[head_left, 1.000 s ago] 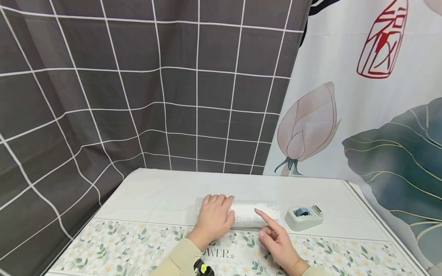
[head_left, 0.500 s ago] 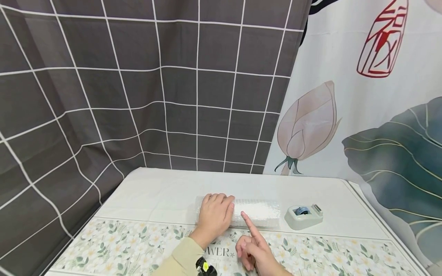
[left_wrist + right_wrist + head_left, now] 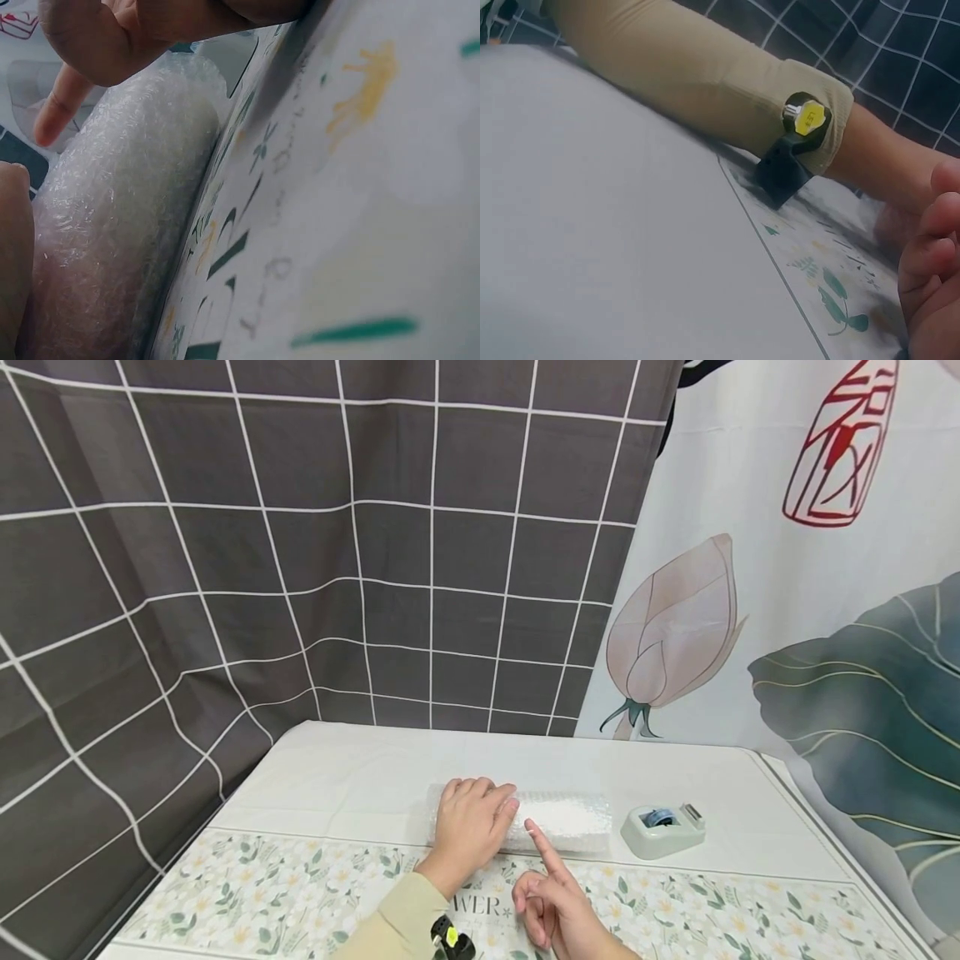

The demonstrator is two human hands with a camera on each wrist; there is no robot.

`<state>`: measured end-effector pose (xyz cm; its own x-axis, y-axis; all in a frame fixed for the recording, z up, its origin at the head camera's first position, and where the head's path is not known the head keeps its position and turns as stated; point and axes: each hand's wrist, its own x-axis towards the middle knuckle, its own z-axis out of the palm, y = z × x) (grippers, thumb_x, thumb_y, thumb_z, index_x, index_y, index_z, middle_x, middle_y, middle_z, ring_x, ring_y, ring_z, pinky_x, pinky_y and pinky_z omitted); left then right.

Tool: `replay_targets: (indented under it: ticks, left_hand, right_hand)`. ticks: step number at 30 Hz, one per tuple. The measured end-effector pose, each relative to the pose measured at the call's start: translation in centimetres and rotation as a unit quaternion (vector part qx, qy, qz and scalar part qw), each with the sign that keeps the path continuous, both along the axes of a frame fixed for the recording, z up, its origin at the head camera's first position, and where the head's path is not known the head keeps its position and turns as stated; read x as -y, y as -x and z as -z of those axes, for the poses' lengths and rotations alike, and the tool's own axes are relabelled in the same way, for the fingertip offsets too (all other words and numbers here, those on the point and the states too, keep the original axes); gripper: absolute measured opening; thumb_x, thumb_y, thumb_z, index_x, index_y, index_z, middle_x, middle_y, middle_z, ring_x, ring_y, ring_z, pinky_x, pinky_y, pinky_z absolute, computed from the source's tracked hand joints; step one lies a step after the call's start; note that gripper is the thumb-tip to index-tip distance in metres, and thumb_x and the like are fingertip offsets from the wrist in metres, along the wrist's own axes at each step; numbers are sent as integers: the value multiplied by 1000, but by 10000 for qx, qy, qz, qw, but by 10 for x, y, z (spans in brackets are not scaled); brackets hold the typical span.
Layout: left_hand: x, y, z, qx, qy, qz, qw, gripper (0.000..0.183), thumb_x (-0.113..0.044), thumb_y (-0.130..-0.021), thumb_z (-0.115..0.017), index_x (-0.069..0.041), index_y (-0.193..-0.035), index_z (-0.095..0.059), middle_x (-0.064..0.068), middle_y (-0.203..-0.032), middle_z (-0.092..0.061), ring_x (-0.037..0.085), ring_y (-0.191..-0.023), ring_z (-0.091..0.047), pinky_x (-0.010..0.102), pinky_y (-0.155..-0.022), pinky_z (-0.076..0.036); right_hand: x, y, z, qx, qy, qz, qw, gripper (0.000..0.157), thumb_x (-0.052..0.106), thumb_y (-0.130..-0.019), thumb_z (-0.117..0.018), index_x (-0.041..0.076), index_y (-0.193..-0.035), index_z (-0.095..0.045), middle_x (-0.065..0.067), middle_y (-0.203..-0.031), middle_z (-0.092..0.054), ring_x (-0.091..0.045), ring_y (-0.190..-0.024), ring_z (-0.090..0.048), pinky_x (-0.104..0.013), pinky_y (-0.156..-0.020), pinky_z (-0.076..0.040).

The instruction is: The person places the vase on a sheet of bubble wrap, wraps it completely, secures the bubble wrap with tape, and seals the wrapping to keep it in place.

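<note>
In the head view, a bubble-wrap roll (image 3: 566, 814), clear and wrapped around something pale, lies crosswise on the table. My left hand (image 3: 471, 828) rests over its left part with the fingers lying across the top, hiding that stretch. Just to the right, my right hand (image 3: 558, 906) points its index finger at the roll's near side, its other fingers loosely curled and holding nothing. The left wrist view shows the bubble wrap (image 3: 127, 172) close up, with the right hand's index finger beside it.
A pale tape dispenser (image 3: 662, 832) with a blue tape roll stands right of the bubble wrap. The table (image 3: 360, 777) has a white cover with a flowered band along the front. A dark checked curtain (image 3: 390, 552) and a printed white one (image 3: 750, 485) hang behind.
My right hand has moved left along the near side of the roll, its index fingertip now close to the left hand. The left hand and the roll have stayed in place.
</note>
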<state>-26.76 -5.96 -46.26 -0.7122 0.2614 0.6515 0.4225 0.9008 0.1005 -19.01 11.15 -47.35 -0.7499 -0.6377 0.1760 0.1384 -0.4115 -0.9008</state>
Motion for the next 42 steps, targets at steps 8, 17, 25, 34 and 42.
replay_targets:
  ticks: [8, 17, 25, 34, 42]
  left_hand:
    - [-2, 0, -1, 40, -140, -149, 9998, 44, -55, -93, -34, -30, -109, -66, -8, -92, -61, 12, -88, -55, 39, -92, -32]
    - [-4, 0, 0, 100, -132, -204, 9997, 47, -63, -88, -37, -31, -108, -66, -9, -91, -60, 11, -88, -55, 39, -93, -31]
    - [-4, -1, -2, 140, -71, -265, 9995, 46, -63, -86, -41, -31, -107, -67, -9, -90, -60, 12, -87, -55, 40, -93, -32]
    - [-5, 0, -2, 196, 80, -381, 9991, 48, -64, -87, -37, -32, -109, -65, -8, -92, -61, 12, -89, -55, 39, -92, -32]
    - [-3, 1, 0, 88, 130, -369, 9992, 48, -64, -88, -37, -31, -109, -65, -7, -92, -61, 15, -89, -56, 39, -90, -34]
  right_hand:
    - [0, 0, 3, 132, 196, -89, 9997, 67, 5, -97, -29, 19, -146, 14, -1, -83, -60, -4, -47, -47, -18, -43, -39]
    - [-2, -1, 0, 105, 235, -262, 9993, 67, 6, -97, -28, 19, -145, 16, 0, -85, -59, -4, -48, -46, -19, -46, -38]
    - [-2, -2, 4, 185, 391, -302, 9986, 67, 7, -97, -29, 18, -144, 18, -2, -87, -60, -3, -50, -49, -18, -46, -42]
    - [-4, -4, 0, 229, 9, -260, 9994, 68, 9, -97, -31, 18, -145, 17, -1, -87, -59, -4, -49, -48, -18, -45, -39]
    - [-6, -6, 2, 272, 49, -327, 9991, 65, 9, -99, -27, 16, -144, 19, -2, -87, -59, -4, -50, -49, -18, -46, -41]
